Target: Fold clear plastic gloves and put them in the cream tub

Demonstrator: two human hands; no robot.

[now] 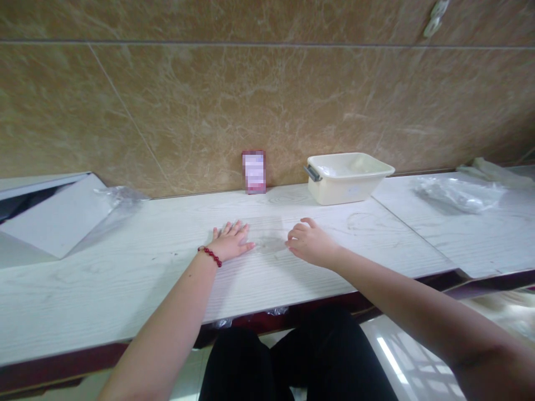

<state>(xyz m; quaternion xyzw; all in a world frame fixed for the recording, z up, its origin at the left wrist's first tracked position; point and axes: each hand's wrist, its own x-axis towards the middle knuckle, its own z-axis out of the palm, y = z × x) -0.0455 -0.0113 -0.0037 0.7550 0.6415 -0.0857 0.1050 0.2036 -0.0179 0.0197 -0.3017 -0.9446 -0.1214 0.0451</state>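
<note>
On the white wood-grain table, my left hand (pixel 230 243), with a red bead bracelet at the wrist, lies flat with its fingers spread. A thin transparent plastic sheet or bag (pixel 270 236) lies flat between my hands, its outline faint. At the right side of this plastic is my right hand (pixel 308 243), its fingers curled and its fingertips close to the edge; whether they pinch it is too small to tell.
A cream bin (pixel 345 189) with a grey handle stands near the wall, right of a small red-and-white card (pixel 254 172). An open white box (pixel 58 217) is at left. Crumpled clear plastic (pixel 463 195) lies at right. The table (pixel 167 295) has a dark red front edge.
</note>
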